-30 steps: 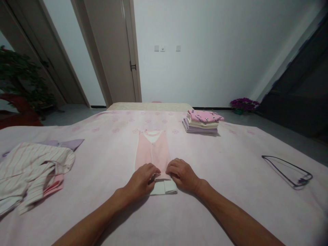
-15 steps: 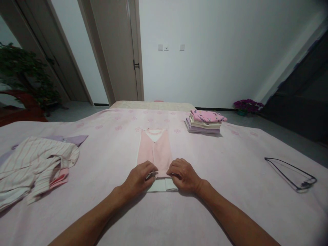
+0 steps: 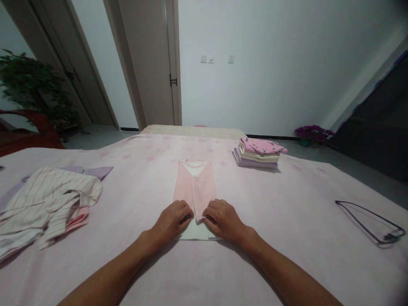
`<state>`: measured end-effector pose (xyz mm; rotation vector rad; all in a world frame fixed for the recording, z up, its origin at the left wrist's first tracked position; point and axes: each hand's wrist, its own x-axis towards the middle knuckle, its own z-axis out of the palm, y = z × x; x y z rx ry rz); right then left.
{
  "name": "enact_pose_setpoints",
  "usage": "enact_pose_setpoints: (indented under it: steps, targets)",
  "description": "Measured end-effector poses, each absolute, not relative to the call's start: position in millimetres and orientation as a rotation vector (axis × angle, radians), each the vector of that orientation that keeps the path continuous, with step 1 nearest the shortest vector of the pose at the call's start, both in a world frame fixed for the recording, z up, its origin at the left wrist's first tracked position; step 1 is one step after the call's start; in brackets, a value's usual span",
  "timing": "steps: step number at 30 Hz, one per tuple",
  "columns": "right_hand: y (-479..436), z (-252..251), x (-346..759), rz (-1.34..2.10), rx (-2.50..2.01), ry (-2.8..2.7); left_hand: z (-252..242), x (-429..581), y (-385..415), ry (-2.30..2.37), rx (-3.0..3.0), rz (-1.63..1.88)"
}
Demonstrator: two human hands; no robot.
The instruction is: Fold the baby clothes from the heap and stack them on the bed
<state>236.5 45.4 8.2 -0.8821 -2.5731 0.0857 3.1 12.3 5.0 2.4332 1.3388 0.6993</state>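
Note:
A pink and white child's top [image 3: 204, 187] lies flat and narrowly folded in front of me, its V-shaped neckline pointing away. My left hand [image 3: 174, 219] pinches the lower left edge of its pink front. On the opposite side, my right hand [image 3: 225, 220] has its fingers closed on the lower right edge of the same pink panel. Between the hands the pink cloth comes to a small point. A white lower part [image 3: 194, 233] shows beneath it, partly hidden by my hands.
A stack of folded clothes [image 3: 259, 155] stands at the back right. Loose striped and lilac clothes [image 3: 54, 191] lie in a heap on the left. A black wire-like frame [image 3: 366, 221] rests on the right of the pink patterned cover [image 3: 280, 259].
The pink lower edge, nearly straight before, now forms a point between my hands. My fingers have come slightly closer together. The whole view has shifted a little.

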Motion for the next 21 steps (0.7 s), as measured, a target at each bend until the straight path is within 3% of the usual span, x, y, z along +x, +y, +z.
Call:
enact_pose_setpoints:
  steps: [11, 21]
  targets:
    - [89.6, 24.3, 230.1, 0.317, -1.054, -2.450, -2.9, 3.8, 11.6, 1.353, 2.471, 0.710]
    - [167.7, 22.5, 192.1, 0.213, -1.138, -2.540, -6.5, 5.6, 11.7, 1.375, 2.443, 0.730]
